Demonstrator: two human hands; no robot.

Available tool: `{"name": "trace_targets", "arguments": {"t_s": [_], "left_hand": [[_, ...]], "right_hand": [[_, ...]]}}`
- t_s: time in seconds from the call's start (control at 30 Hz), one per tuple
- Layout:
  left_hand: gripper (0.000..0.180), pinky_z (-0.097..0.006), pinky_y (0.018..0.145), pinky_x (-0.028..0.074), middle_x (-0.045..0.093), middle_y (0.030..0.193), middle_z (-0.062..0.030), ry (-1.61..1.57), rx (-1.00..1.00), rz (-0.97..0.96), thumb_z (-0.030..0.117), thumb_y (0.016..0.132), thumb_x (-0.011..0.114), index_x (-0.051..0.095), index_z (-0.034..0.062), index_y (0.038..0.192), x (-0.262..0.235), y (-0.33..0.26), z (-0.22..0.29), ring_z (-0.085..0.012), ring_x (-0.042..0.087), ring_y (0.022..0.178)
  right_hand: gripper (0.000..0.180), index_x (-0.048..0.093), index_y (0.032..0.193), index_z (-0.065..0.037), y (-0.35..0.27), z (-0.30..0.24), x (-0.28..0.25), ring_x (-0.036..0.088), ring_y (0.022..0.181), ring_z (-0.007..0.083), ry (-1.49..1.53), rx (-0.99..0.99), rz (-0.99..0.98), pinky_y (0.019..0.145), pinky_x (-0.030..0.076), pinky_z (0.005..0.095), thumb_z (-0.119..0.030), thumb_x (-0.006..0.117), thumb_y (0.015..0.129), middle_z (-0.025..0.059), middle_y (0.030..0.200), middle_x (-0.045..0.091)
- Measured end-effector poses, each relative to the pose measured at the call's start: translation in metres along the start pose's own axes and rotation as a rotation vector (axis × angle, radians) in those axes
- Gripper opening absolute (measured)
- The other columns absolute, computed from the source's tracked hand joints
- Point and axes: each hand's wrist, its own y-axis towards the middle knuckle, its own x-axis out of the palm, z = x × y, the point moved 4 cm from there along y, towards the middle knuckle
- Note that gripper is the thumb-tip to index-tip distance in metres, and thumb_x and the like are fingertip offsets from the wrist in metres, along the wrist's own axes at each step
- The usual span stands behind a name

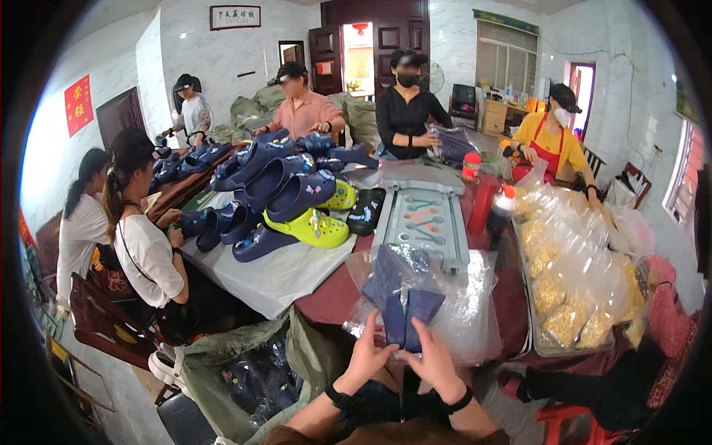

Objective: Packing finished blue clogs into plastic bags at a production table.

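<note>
Left hand: the left hand [366,357] is seen at the lower middle of the head view, fingers curled closed on the lower left edge of the pair of dark blue clogs [400,297].
Right hand: the right hand [435,361] is closed on the lower right edge of the same pair, thumb and fingertips pressed to the heel ends.
Position of the pair: the clogs are held just above and beyond both hands — their heel ends lie between the two grips, and the rest is carried out over the near edge of the table [334,297].
Long axis: the pair is held roughly upright in the picture, its long axis running away from the person; the heel ends point down toward the hands, and the toe ends appear to lean slightly to the left.
Wrapping: the clogs are enclosed in a clear plastic bag [467,304], which is spread out to the right of the grip.
Behind the pair: a grey moulded tray [423,219] lies just beyond the bag.
Left of the tray: a heap of dark blue clogs [285,182] is piled on a white sheet, with a yellow-green clog [315,228] among them.
Right side: a metal tray [528,311] of bagged yellow pieces is set well apart from the hands.
Surroundings — several other people are placed around the table.
</note>
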Motion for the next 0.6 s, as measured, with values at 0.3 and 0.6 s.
{"name": "trace_targets", "arguments": {"t_s": [0.3, 0.6], "left_hand": [[0.096, -0.035, 0.071, 0.055, 0.061, 0.108, -0.0152, -0.048, -0.054, 0.043, 0.007, 0.081, 0.08, 0.022, 0.006, 0.158, 0.0, -0.012, -0.011, -0.023, 0.066, 0.083], [0.109, -0.049, 0.099, 0.048, 0.054, 0.127, -0.0301, 0.284, 0.2, 0.012, 0.026, 0.077, 0.086, 0.018, -0.0038, 0.157, 0.015, -0.02, 0.022, -0.0458, 0.057, 0.113]], "right_hand": [[0.061, 0.061, 0.125, -0.007, -0.032, -0.026, -0.07, 0.067, 0.092, 0.0306, -0.049, 0.034, 0.276, 0.072, 0.056, 0.0352, -0.02, 0.089, 0.073, 0.0187, 0.123, 0.056], [0.026, 0.068, 0.112, -0.005, 0.017, 0.026, -0.025, 0.064, 0.08, 0.0258, 0.074, -0.006, 0.313, 0.069, 0.052, 0.0326, -0.003, 0.071, 0.086, 0.0121, 0.101, 0.061]]}}
